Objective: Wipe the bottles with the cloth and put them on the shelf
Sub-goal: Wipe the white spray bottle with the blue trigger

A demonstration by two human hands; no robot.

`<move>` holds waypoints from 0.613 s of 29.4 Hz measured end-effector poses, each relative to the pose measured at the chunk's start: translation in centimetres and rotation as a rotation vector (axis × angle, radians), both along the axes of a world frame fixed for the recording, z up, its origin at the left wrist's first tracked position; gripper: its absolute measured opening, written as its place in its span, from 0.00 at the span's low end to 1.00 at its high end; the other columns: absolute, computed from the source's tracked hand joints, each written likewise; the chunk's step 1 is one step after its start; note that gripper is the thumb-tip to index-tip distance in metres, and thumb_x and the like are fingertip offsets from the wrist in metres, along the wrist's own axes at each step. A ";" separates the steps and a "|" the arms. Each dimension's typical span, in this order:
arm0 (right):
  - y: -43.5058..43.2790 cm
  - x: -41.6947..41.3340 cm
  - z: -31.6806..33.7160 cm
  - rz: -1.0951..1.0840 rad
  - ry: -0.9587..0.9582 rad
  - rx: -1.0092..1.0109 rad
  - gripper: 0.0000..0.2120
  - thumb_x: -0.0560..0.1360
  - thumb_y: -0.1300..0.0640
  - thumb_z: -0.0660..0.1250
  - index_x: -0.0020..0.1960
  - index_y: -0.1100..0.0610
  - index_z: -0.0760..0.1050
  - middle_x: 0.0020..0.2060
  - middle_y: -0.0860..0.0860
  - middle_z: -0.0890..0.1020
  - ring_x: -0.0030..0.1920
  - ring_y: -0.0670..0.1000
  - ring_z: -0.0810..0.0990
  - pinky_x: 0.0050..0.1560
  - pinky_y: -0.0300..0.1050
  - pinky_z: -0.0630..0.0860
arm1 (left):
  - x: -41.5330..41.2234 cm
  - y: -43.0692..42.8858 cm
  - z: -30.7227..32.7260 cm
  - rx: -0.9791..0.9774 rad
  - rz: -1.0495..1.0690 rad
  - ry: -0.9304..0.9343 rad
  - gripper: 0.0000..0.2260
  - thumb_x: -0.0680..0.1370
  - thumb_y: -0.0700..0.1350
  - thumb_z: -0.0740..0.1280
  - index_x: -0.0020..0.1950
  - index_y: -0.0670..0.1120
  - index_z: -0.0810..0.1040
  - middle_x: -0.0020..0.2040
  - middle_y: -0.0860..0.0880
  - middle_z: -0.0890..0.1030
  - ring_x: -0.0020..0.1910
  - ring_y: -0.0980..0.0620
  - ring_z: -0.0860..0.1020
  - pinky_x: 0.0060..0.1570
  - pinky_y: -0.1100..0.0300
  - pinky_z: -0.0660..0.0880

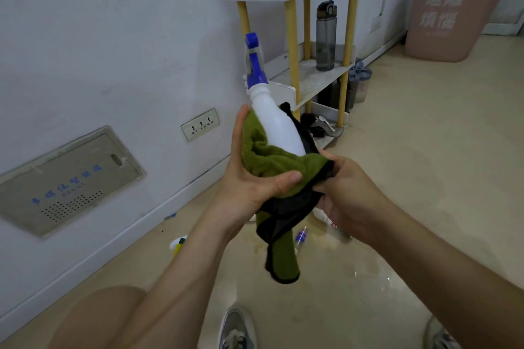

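Note:
A white spray bottle [276, 125] with a blue trigger head is held up at mid-frame, its lower half wrapped in a green cloth [269, 160] with black edging. My left hand [252, 178] grips the cloth-wrapped base, thumb across the front. My right hand [348, 193] pinches the cloth's black edge at the right. The cloth's tail hangs down below my hands. The white shelf [309, 76] with yellow posts stands against the wall behind, and a grey water bottle [326, 37] stands on its middle tier.
Small bottles lie on the floor under my hands: a yellow-and-white one [178, 245] and a clear one with a blue label [301, 236]. Dark bottles [358, 83] stand at the shelf's lower right. A pink bin [453, 5] stands at the back right. My shoes show at the bottom edge.

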State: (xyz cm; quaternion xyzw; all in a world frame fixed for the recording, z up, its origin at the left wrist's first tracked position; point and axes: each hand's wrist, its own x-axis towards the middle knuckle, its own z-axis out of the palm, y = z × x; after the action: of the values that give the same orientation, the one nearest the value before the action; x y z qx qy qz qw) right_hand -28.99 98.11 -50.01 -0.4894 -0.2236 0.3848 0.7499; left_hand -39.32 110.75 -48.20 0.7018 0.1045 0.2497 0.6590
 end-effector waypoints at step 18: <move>-3.7 4.7 5.1 0.470 -0.097 -0.172 0.25 0.69 0.52 0.74 0.66 0.52 0.78 0.60 0.56 0.82 0.55 0.56 0.83 0.49 0.52 0.82 | -2.0 -0.2 0.9 0.335 0.006 0.030 0.36 0.60 0.36 0.82 0.64 0.57 0.76 0.63 0.57 0.76 0.61 0.65 0.75 0.58 0.69 0.72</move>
State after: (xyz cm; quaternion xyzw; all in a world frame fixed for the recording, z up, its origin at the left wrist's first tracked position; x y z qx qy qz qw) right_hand -24.34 94.45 -44.91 -0.5037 -0.3335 0.5421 0.5841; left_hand -41.30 110.57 -47.30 0.8053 0.0736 0.2550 0.5301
